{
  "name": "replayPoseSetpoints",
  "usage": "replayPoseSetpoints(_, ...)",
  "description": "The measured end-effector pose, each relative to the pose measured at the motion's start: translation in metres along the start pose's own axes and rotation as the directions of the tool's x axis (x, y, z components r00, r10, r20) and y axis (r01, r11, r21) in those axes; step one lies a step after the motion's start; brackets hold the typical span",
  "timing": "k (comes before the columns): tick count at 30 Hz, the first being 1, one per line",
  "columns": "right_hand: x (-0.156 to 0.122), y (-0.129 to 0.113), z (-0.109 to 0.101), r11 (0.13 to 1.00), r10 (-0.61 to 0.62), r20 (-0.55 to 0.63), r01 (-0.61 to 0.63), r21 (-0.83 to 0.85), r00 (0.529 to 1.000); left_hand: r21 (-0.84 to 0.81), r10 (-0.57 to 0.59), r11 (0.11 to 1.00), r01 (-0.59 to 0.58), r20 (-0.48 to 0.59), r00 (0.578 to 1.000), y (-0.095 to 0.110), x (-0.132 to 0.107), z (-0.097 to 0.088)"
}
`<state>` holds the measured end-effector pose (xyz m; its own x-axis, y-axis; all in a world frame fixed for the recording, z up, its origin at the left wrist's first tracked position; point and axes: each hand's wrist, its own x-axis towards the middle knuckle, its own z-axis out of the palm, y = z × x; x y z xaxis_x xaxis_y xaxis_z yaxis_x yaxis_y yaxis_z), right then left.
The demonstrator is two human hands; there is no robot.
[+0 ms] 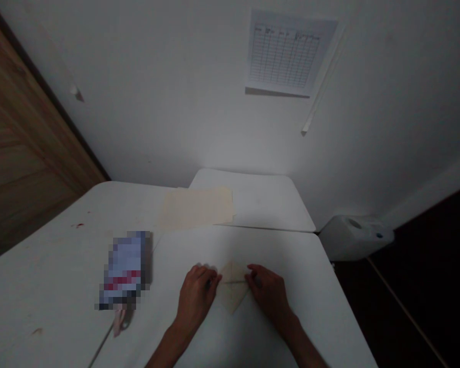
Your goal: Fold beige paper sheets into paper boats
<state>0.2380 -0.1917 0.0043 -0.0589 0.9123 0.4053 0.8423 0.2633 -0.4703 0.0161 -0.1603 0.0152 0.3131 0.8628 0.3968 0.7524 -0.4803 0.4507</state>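
A small piece of folded cream paper lies on the white table in front of me, shaped like a diamond with a crease or flap edge running across its middle. My left hand pinches its left corner between thumb and fingers. At the opposite corner, my right hand grips the paper the same way, its thumb and index finger at the edge. The lower point of the diamond faces me and is uncovered.
Flat cream sheets lie farther back on the joined white tables. To the left rests a pixelated blue item with a pinkish strap. A printed chart hangs on the wall; a white plastic jug stands beyond the table's right edge.
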Motion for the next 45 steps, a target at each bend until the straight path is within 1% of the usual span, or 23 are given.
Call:
replayPoseSetpoints(7,0.000,-0.002,0.001,0.999,0.028,0.013,-0.029,0.047,1.000,-0.020,-0.025,0.999,0.025,0.022,0.999,0.000,0.001,0.000)
replayPoseSetpoints(12,0.000,-0.002,0.003,1.000,0.025,0.010,-0.025,0.019,1.000,-0.011,-0.042,0.999,0.042,0.012,0.999,0.002,0.002,-0.001)
replayPoseSetpoints(18,-0.001,-0.002,0.003,1.000,0.006,0.003,-0.006,0.023,1.000,0.000,-0.031,1.000,0.031,-0.011,0.999,0.006,0.003,-0.002)
replayPoseSetpoints(23,-0.001,-0.003,0.006,0.999,-0.002,0.003,0.002,-0.040,1.000,0.035,-0.047,0.998,0.047,0.011,0.999,0.005,0.001,0.001)
replayPoseSetpoints(26,-0.002,-0.008,0.007,0.988,-0.056,0.002,0.056,-0.147,0.998,0.049,-0.055,0.997,0.054,0.022,0.998,0.005,0.001,0.001)
replayPoseSetpoints(29,0.000,-0.014,0.007,0.957,-0.182,0.002,0.178,-0.228,0.983,0.061,-0.060,0.996,0.059,0.025,0.998,0.005,0.002,0.000)
replayPoseSetpoints(30,0.002,-0.016,0.007,0.946,-0.229,0.026,0.228,-0.230,0.973,0.064,-0.062,0.996,0.060,0.026,0.998,0.006,0.002,0.000)
replayPoseSetpoints(32,0.005,-0.019,0.006,0.921,-0.318,0.115,0.335,-0.197,0.941,0.071,-0.064,0.996,0.061,0.029,0.998,0.007,0.003,0.000)
replayPoseSetpoints(34,0.007,-0.020,0.006,0.905,-0.369,0.194,0.399,-0.147,0.909,0.072,-0.063,0.996,0.061,0.022,0.998,0.008,0.002,-0.001)
replayPoseSetpoints(36,0.008,-0.020,0.006,0.906,-0.374,0.233,0.408,-0.115,0.897,0.071,-0.064,0.995,0.063,0.020,0.998,0.008,0.002,-0.001)
replayPoseSetpoints(40,0.006,-0.018,0.006,0.921,-0.342,0.266,0.377,-0.096,0.901,0.050,-0.069,0.996,0.067,0.025,0.997,0.007,0.001,-0.002)
replayPoseSetpoints(43,0.005,-0.018,0.007,0.928,-0.331,0.263,0.363,-0.081,0.906,0.025,-0.036,0.999,0.035,0.006,0.999,0.003,-0.002,-0.003)
replayPoseSetpoints(45,0.005,-0.018,0.007,0.932,-0.328,0.254,0.356,-0.068,0.910,0.045,0.008,0.999,-0.007,-0.026,1.000,0.000,-0.009,-0.001)
